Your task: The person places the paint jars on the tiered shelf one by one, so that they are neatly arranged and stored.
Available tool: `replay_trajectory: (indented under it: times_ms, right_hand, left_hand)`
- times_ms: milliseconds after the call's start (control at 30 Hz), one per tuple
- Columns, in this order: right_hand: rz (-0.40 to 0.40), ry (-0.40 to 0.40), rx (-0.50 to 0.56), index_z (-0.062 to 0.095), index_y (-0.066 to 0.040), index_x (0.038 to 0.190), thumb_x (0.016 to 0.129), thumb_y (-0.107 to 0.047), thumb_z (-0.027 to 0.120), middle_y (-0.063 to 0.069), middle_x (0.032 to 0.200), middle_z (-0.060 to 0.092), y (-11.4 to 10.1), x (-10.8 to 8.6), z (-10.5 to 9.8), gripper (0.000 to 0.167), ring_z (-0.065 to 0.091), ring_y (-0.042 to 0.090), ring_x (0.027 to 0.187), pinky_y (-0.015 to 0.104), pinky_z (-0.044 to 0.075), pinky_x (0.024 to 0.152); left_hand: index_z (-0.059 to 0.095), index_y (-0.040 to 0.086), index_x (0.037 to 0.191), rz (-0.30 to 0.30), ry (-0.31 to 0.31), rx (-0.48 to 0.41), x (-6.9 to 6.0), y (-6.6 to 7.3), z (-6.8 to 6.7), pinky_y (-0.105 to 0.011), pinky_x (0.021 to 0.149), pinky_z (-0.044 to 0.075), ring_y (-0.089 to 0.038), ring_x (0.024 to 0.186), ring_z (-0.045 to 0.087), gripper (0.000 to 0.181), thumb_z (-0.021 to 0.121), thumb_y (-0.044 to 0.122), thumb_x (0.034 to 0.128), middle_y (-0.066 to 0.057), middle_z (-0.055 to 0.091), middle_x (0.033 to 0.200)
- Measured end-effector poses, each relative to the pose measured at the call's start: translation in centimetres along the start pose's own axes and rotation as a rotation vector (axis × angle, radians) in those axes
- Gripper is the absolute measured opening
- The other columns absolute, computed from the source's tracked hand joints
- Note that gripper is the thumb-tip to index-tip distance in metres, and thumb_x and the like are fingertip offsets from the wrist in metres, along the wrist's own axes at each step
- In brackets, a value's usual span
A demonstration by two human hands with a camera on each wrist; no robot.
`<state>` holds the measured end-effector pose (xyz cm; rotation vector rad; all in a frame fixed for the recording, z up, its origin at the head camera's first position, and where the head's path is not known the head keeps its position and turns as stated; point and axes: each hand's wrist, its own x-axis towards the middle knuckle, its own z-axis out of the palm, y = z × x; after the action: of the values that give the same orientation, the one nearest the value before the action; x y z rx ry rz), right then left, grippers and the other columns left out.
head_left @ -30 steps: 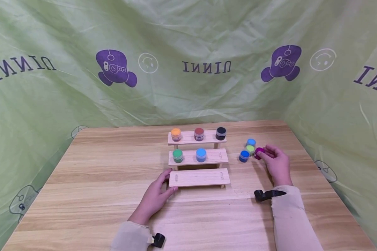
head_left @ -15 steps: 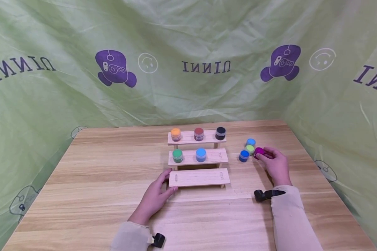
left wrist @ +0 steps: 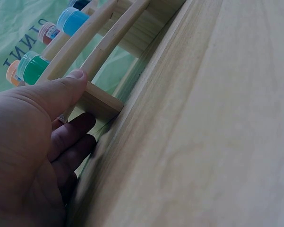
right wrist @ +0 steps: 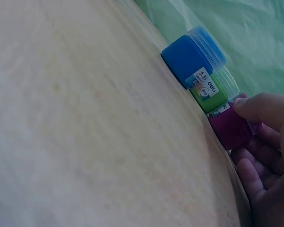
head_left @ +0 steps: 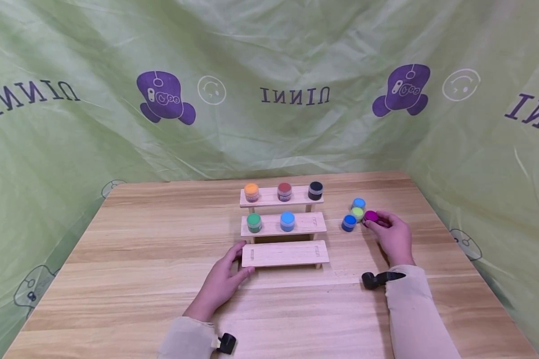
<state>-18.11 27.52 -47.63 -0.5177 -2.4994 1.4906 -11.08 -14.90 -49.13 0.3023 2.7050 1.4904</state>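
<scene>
While the left hand (head_left: 222, 281) grips the left end of the wooden rack (head_left: 285, 254) at its lowest tier, five paint jars (head_left: 285, 192) stand on the two tiers above, so shelving looks just over half done. Rightward, three loose jars (head_left: 357, 214) and the magenta jar (head_left: 370, 216), pinched by the right hand (head_left: 394, 240), seem left to place from the tabletop (head_left: 139, 239).

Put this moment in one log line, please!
left hand: grips wooden rack by left end | right hand: pinches purple jar beside lime jar | middle step: green jar, light blue jar | bottom step: no jars
</scene>
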Motion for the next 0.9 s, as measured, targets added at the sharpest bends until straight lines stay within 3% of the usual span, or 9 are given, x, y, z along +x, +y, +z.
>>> replay_trajectory:
  times_ms: [333, 500, 700, 900]
  right_hand:
    - [-0.006, 0.031, 0.036, 0.057, -0.002, 0.139, 0.094, -0.029, 0.073, 0.019, 0.131, 0.062, 0.18, -0.26, 0.19, 0.055, 0.060, 0.020, 0.112, 0.015, 0.048, 0.087]
    - [0.000, 0.060, 0.083, 0.059, -0.003, 0.137, 0.092, -0.031, 0.074, 0.017, 0.131, 0.062, 0.12, -0.45, 0.27, 0.055, 0.059, 0.007, 0.102, 0.010, 0.047, 0.085]
    - [0.009, 0.089, 0.165, 0.061, -0.004, 0.136, 0.091, -0.028, 0.077, 0.014, 0.128, 0.063, -0.03, -0.45, 0.34, 0.053, 0.060, 0.003, 0.098, 0.010, 0.048, 0.085]
    - [0.006, 0.106, 0.260, 0.062, -0.005, 0.135, 0.088, -0.025, 0.079, 0.002, 0.116, 0.065, -0.34, -0.52, 0.45, 0.054, 0.062, 0.002, 0.095, 0.009, 0.049, 0.082]
  left_hand:
    - [0.042, 0.012, 0.152, 0.013, -0.001, 0.012, 0.02, -0.08, 0.00, -0.054, 0.115, 0.032, -0.030, 0.137, 0.048, 0.072, 0.076, 0.029, 0.0907, -0.008, 0.063, 0.135]
    - [0.042, 0.012, 0.152, 0.017, 0.002, 0.018, 0.10, -0.17, 0.04, -0.054, 0.115, 0.032, -0.030, 0.137, 0.048, 0.072, 0.075, 0.030, 0.0914, -0.008, 0.063, 0.136]
    - [0.042, 0.012, 0.152, 0.016, -0.002, 0.015, 0.08, -0.13, 0.03, -0.055, 0.114, 0.032, -0.031, 0.137, 0.048, 0.070, 0.074, 0.031, 0.0922, -0.009, 0.063, 0.136]
    - [0.042, 0.011, 0.152, 0.010, -0.001, 0.016, 0.05, 0.03, 0.00, -0.055, 0.115, 0.032, -0.031, 0.137, 0.048, 0.071, 0.075, 0.027, 0.0915, -0.010, 0.062, 0.136]
